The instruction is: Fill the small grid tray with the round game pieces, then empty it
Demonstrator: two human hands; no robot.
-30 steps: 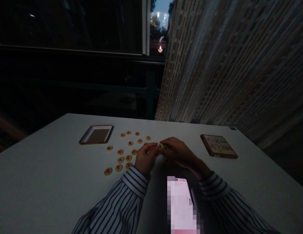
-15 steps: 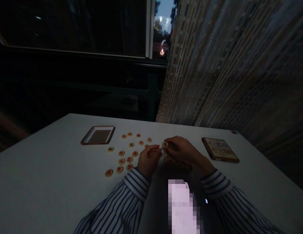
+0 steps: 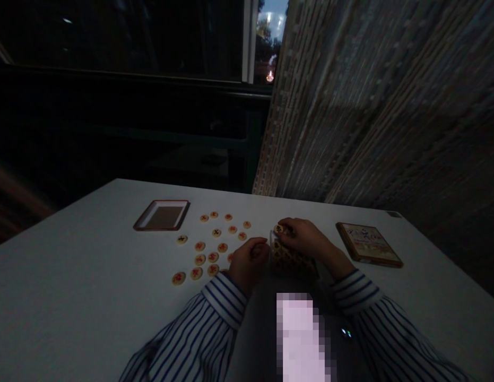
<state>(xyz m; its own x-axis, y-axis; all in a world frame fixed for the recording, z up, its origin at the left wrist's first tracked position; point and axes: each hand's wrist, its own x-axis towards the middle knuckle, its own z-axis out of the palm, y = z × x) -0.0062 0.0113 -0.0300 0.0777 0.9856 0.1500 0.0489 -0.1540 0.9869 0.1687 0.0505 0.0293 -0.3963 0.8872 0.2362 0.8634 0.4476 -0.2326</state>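
My right hand (image 3: 304, 237) pinches a round Chinese chess piece (image 3: 278, 228) with a dark character. Below it, rows of more pieces (image 3: 292, 260) sit packed together, with a thin clear edge (image 3: 271, 245) along their left side, perhaps of a plastic tray. My left hand (image 3: 250, 262) is closed, thumb and fingers curled together close beside that edge; whether it grips the edge is too dark to tell. Left of it, several loose chess pieces (image 3: 213, 257) lie scattered on the white table (image 3: 91, 307), most with red characters and a few with black.
An open shallow box part (image 3: 162, 215) lies at the back left. To the right lies a flat box or lid (image 3: 368, 244) with a printed picture. A bright pixelated patch (image 3: 302, 339) lies between my forearms. Behind the table hang a string curtain (image 3: 330, 106) and a window.
My right hand, still pinching the chess piece, has shifted slightly right and up, uncovering more of the packed rows. My left fingers have curled further closed. The view has shifted slightly.
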